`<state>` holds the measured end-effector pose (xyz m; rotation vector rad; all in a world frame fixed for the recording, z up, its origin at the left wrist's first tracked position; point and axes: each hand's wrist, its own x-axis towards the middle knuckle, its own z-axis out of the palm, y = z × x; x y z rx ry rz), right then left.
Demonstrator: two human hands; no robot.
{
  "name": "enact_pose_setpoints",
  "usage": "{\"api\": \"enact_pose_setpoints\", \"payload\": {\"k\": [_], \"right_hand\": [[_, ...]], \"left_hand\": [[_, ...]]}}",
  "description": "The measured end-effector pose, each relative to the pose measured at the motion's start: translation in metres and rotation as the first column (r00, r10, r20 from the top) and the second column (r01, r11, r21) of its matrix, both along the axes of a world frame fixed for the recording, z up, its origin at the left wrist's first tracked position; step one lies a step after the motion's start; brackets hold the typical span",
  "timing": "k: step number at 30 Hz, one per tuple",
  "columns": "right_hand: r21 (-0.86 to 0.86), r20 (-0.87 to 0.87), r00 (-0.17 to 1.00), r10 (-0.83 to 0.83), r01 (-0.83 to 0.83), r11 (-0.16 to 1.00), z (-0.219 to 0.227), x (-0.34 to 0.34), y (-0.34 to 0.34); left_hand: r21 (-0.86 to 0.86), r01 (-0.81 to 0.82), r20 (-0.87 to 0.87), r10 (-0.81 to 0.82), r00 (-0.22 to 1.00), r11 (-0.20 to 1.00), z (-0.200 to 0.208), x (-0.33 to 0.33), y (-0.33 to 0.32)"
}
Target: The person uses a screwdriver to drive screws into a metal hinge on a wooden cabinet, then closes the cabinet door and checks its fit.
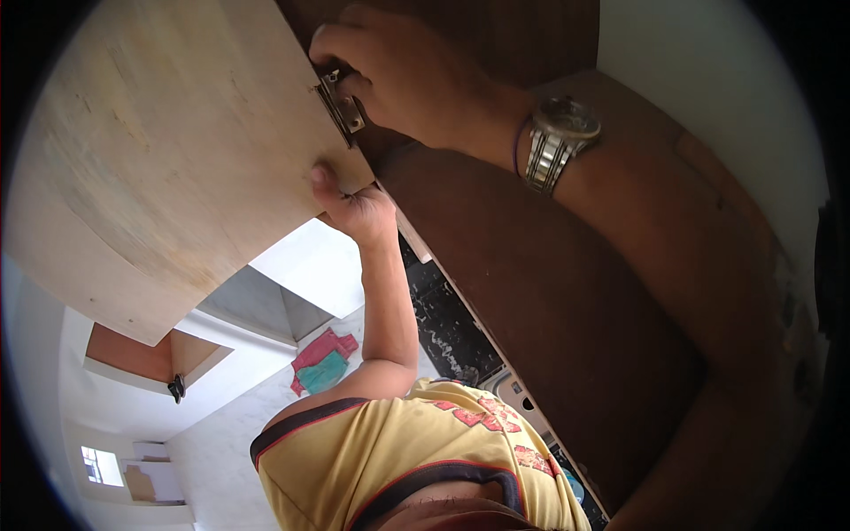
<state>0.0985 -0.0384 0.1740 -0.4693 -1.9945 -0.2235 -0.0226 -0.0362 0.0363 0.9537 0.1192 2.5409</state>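
Two hands (359, 208) (403, 75) touch a hinged panel (177, 133); shirt (354, 460) print (482, 416) is red.

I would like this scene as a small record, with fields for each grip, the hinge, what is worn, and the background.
left grip: on the light wooden panel near a corner, thumb against its face
right grip: at the metal hinge, fingers bent close to it; how firmly it holds cannot be told
hinge position: at the panel's edge, next to dark brown board
worn: silver watch on the right arm; yellow shirt
background: red cloth and teal cloth, touching, on a pale surface
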Motion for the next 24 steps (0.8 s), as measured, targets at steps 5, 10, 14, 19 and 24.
{"api": "enact_pose_setpoints", "payload": {"k": [5, 10, 14, 19, 24], "right_hand": [[0.043, 0.075, 0.992, 0.105, -0.109, 0.993, -0.007, -0.001, 0.006], [-0.018, 0.166, 0.985, 0.056, -0.053, 0.998, -0.007, 0.005, 0.009], [-0.046, 0.134, 0.988, 0.071, -0.065, 0.997, -0.007, 0.003, 0.013], [-0.097, 0.130, 0.985, 0.114, -0.102, 0.990, 0.006, -0.002, 0.010], [-0.203, 0.112, 0.985, 0.133, -0.108, 0.973, 0.008, -0.007, 0.008]], "left_hand": [[-0.018, 0.011, -0.018, -0.012, 1.000, 1.000, -0.012, -0.013, 0.002], [-0.022, -0.019, 0.039, 0.020, 0.999, 1.000, -0.013, -0.006, 0.005], [-0.028, 0.020, 0.007, -0.020, 1.000, 0.999, -0.012, -0.006, 0.007], [-0.009, 0.047, -0.019, -0.047, 0.999, 0.999, -0.011, -0.015, 0.008], [-0.025, 0.033, -0.038, -0.034, 0.999, 0.999, -0.013, -0.015, 0.004]]}}
